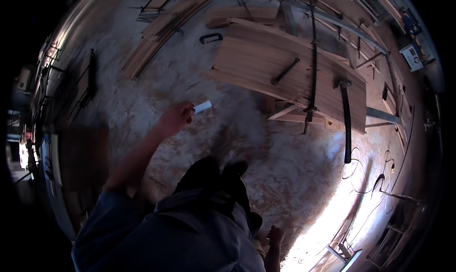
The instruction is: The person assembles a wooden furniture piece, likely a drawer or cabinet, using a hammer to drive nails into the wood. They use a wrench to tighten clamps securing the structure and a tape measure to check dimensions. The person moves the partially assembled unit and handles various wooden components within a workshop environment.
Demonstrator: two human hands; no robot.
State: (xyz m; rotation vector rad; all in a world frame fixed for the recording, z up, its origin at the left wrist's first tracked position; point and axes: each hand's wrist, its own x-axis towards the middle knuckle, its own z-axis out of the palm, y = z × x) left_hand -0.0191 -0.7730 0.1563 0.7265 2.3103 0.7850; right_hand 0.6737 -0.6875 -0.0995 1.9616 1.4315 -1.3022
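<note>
Head view is showing the left hand (177, 117) holding a small white piece (203, 107), out to the left of the wooden panel (251, 58) and well apart from it, above the floor (166, 77). The fingers are closing around the piece's near end, while its far end is sticking out bare, pointing toward the panel's side. The right hand (274, 235) is hanging on the person's side of the panel, well apart from it, its fingers seeming to curl; whether it is gripping anything, I cannot tell.

The white piece is looking light enough for one hand, since the fingers alone are carrying it. Its straight edges are suggesting something fairly stiff, yet the blur is hiding whether it is paper, plastic or something chalky, so a gentle squeeze is seeming wiser than a hard one: a thin or brittle piece could be creasing or snapping. Dust or a smooth face could also be making it slip. The covered end is serving well as a place to hold; for a second grip, the bare end is offering the most room, pinched across its sides.

Across the panel a long bar clamp (314, 58) is lying, and just beside the panel's left end a C-shaped clamp (211, 38) is resting.
</note>
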